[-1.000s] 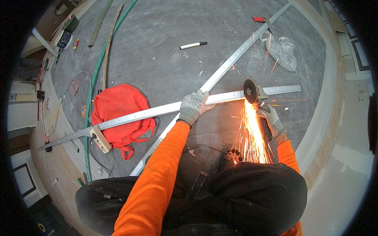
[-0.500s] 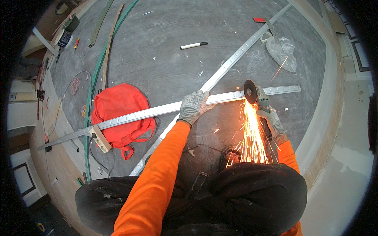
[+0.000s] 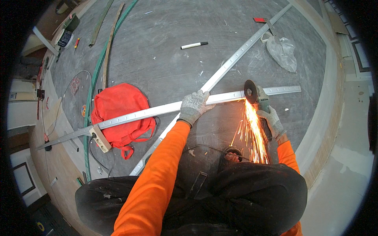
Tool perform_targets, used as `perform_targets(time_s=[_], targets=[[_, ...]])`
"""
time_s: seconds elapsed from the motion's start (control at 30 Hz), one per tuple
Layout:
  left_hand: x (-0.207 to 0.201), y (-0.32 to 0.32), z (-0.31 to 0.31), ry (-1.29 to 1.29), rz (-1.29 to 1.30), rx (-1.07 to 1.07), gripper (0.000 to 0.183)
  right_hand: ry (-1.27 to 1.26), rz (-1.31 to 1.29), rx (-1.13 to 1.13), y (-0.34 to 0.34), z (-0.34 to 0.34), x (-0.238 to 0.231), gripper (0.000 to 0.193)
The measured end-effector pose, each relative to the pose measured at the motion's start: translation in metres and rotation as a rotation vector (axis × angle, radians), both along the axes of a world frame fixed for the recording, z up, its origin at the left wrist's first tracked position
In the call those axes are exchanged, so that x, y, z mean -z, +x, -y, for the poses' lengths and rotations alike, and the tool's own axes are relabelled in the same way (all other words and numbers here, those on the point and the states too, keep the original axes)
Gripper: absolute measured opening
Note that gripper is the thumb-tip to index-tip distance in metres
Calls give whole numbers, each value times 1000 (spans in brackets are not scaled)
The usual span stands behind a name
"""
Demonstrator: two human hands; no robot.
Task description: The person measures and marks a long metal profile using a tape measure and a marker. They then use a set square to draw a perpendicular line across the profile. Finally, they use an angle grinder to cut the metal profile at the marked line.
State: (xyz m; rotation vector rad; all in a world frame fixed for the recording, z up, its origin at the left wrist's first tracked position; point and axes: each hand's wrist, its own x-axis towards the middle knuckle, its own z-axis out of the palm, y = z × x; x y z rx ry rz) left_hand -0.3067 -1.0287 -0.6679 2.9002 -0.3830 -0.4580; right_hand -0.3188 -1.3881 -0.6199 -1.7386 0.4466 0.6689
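My left hand (image 3: 193, 107), in a grey knit glove, is closed round a long silvery metal profile (image 3: 141, 115) where it lies across a second metal profile (image 3: 240, 51). My right hand (image 3: 270, 118), gloved too, grips a green-grey angle grinder (image 3: 263, 103). Its dark disc (image 3: 251, 91) meets the first profile to the right of my left hand. From that contact a stream of orange sparks (image 3: 256, 135) shoots down toward my legs. Part of the right hand's fingers is hidden behind the grinder.
Under the profile's left part lie a red bag (image 3: 118, 104) and a power strip (image 3: 100, 139). A marker (image 3: 194, 45), a clear plastic bag (image 3: 281, 53) and a red-handled square (image 3: 260, 19) rest farther off. Green strips (image 3: 91, 98) run along the left. A cord (image 3: 208, 147) crosses near my foot.
The spark stream has narrowed and more of my foot shows beside it. Both hands, the grinder and the profiles stay nearly where they were.
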Motion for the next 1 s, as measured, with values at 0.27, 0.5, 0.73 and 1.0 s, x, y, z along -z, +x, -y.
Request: perform_targets(time_s=[0.27, 0.5, 0.73, 1.0], targets=[[7, 2, -2, -21, 4, 9, 68, -1, 15, 2, 0, -4, -5, 49], [7, 0, -4, -15, 18, 2, 68, 10, 1, 14, 0, -8, -8, 50], [-1, 2, -1, 3, -22, -2, 65, 41, -8, 19, -3, -1, -1, 50], [-3, 2, 1, 7, -29, -5, 65, 7, 20, 12, -3, 4, 9, 51]])
